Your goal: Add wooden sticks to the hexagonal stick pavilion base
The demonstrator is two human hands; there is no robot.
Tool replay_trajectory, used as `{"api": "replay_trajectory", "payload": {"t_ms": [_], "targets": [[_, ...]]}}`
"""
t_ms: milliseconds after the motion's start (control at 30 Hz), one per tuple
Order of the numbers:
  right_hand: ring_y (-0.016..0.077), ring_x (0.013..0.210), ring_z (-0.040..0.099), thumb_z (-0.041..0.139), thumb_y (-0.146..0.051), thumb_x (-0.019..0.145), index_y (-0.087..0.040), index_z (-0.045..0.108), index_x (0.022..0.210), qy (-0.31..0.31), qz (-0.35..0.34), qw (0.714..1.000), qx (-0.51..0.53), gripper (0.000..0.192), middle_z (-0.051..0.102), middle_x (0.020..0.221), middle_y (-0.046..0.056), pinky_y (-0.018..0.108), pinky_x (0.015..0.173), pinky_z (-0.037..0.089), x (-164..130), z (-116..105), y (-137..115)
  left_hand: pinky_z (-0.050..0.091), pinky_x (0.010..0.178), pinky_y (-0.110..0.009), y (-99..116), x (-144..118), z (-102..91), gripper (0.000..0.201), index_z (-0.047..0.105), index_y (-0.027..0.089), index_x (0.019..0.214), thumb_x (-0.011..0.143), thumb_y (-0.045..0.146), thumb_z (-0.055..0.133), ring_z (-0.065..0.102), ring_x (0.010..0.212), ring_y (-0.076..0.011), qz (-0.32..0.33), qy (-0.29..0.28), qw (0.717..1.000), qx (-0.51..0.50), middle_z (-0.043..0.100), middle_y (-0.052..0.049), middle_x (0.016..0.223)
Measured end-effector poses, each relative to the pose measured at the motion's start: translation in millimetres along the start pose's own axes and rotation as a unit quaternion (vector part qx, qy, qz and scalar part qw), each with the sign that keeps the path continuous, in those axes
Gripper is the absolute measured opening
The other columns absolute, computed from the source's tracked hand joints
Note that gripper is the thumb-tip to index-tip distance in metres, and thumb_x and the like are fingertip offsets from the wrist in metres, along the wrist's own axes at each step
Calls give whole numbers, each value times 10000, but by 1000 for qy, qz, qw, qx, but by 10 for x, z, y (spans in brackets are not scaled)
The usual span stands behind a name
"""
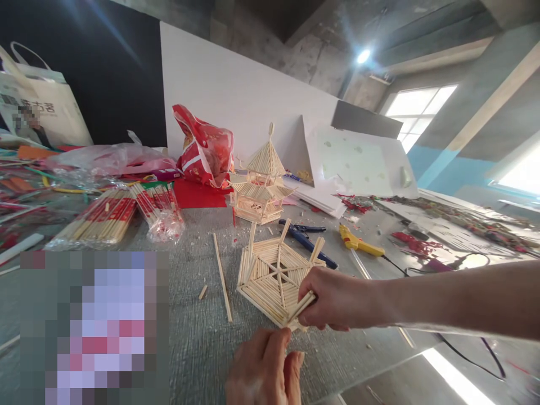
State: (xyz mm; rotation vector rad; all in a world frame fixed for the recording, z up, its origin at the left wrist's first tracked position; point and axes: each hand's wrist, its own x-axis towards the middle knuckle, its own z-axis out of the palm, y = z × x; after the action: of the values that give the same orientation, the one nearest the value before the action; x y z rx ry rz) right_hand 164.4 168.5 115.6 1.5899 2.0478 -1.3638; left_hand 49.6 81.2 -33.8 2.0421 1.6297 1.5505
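At table edge: right hand (337, 298) pinches stick (301, 308) on stick frame (274, 278); left hand (265, 368) curled, empty; hard squeeze risks cracking glued joints.

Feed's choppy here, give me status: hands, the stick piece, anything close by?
Right hand gripping near corner of hexagonal stick frame. Left hand just below it, fingertips touching. Loose stick left of the frame, pliers behind.

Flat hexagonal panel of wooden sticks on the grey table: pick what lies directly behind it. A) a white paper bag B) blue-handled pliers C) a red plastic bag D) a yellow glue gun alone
B: the blue-handled pliers lie just behind the flat hexagonal panel of wooden sticks, whose near corner the right hand pinches; the left hand is just below.
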Motion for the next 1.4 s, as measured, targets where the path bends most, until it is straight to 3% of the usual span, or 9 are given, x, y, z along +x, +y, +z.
{"api": "replay_trajectory", "payload": {"t_ms": [267,400,600,767,1400], "targets": [[55,323,391,558,-230,636,-164,514,601,-28,45,998,-20,87,457,449,-62,155,275,266,99,-60,119,493,511,-260,75,34,-18,255,521,269,1084,839,272,452,592,569,-147,-28,-30,999,7,636,-1,763],[62,308,391,544,-193,640,-163,508,565,-28,26,999,-12,88,424,377,-70,151,274,287,86,-48,81,497,551,-282,116,39,-21,269,505,268,1099,845,212,437,611,655,-169,-49,-60,997,-15,633,-15,805],[62,292,397,549,-166,636,-161,526,546,-20,21,1000,-5,93,424,346,-80,145,263,307,55,-37,21,509,600,-295,161,51,8,316,442,271,1163,864,175,406,605,702,-162,-68,-26,995,-61,620,-22,854],[54,275,381,516,-136,639,-163,491,532,-25,26,999,6,113,425,325,-83,134,256,288,59,-30,27,510,597,-265,140,52,-13,285,464,243,1133,860,170,433,615,719,-154,-36,-34,997,-55,627,-32,845],[62,293,411,550,-130,596,-148,514,542,-34,30,998,-33,67,430,324,-78,134,273,318,84,-49,-12,504,625,-298,170,75,-34,264,480,252,1104,861,171,417,613,745,-171,-56,-47,996,-45,619,-23,843]]}}
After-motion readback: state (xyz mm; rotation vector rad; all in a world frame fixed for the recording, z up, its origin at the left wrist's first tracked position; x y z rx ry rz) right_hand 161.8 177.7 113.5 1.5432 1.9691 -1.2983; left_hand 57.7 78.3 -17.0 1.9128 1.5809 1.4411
